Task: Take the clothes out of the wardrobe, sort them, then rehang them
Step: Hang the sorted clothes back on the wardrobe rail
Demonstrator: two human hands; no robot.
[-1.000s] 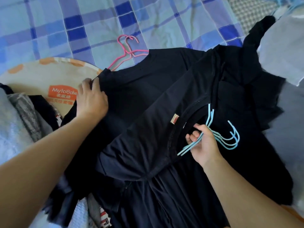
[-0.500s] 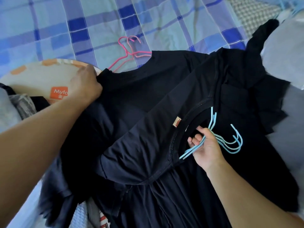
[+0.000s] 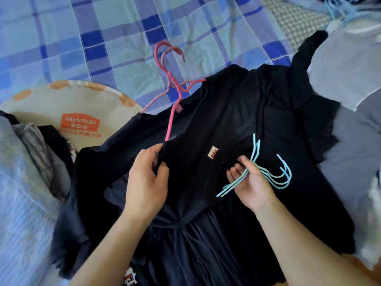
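Note:
A pile of black shirts lies on the bed. My left hand pinches a fold of the top black shirt near its collar, where a small red label shows. My right hand holds a bundle of light blue hangers that stick out of the neck opening. Two pink hangers lie partly under the shirts, their hooks on the sheet and one arm uncovered.
A blue checked bedsheet covers the bed behind. A round cream basket with an orange logo holds clothes at the left. Grey and pale blue garments lie at the right, with more blue hangers at the top right.
My left hand left the shirt's far left shoulder and came in to the collar area, folding the shirt over. The pink hangers are now more exposed. My right hand kept the blue hangers.

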